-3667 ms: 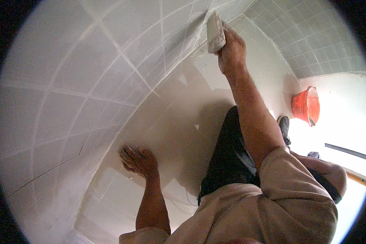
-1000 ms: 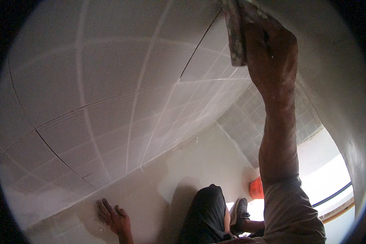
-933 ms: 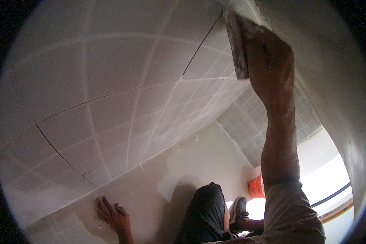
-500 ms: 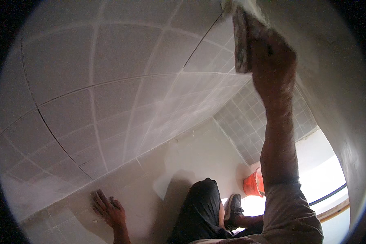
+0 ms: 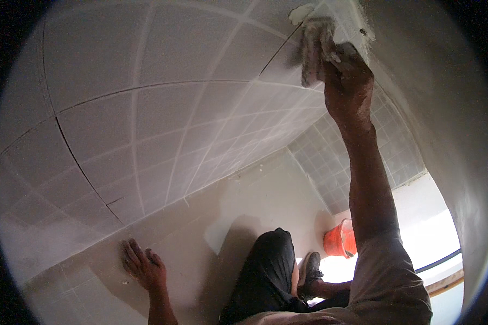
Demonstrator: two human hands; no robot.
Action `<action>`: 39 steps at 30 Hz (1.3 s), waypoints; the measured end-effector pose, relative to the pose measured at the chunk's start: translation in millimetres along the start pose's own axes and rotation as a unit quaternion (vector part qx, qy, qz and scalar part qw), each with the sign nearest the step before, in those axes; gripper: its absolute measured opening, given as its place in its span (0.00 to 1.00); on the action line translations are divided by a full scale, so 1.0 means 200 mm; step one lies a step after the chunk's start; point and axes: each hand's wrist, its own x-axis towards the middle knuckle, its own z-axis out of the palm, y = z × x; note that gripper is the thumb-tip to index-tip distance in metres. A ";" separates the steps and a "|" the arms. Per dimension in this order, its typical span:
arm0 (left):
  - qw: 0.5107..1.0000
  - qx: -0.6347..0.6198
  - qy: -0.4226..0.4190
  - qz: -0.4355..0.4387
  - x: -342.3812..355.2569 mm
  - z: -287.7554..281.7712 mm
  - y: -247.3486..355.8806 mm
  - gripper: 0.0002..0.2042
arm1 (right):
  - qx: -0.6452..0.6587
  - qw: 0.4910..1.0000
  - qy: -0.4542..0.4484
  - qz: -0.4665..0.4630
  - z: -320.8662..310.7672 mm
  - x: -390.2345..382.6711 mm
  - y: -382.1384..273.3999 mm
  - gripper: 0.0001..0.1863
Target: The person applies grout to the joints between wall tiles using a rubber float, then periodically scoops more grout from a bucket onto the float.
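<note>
My right hand [image 5: 350, 81] is raised at the upper right, closed around a grout float [image 5: 313, 54] smeared with pale paste. The float is held against the grey tiled wall [image 5: 171, 114], close to where the tiles meet a plain grey surface. White grout [image 5: 300, 13] lies in a patch on the tiles just beyond the float. Some joints are filled with pale lines, while others show as dark gaps. At the lower left, my left hand [image 5: 145, 266] has its fingers stretched out over the beige floor; whether it touches the floor I cannot tell.
An orange-red bucket [image 5: 339, 240] stands at the right, near my shoe [image 5: 312, 271]. My bent knee [image 5: 274, 254] in dark cloth is at the bottom middle. Another tiled wall [image 5: 358, 157] closes the far end, and bright light falls in at the right. A plain wall [image 5: 428, 92] curves along the right side.
My right hand has moved the float a little left and down across the tiles, uncovering more white grout at the top. My left hand stays nearly in place.
</note>
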 end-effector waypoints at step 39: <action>0.999 0.013 -0.030 -0.008 0.03 -0.05 -0.01 0.31 | -0.211 0.977 -0.015 -0.015 -0.15 0.25 -0.15 0.11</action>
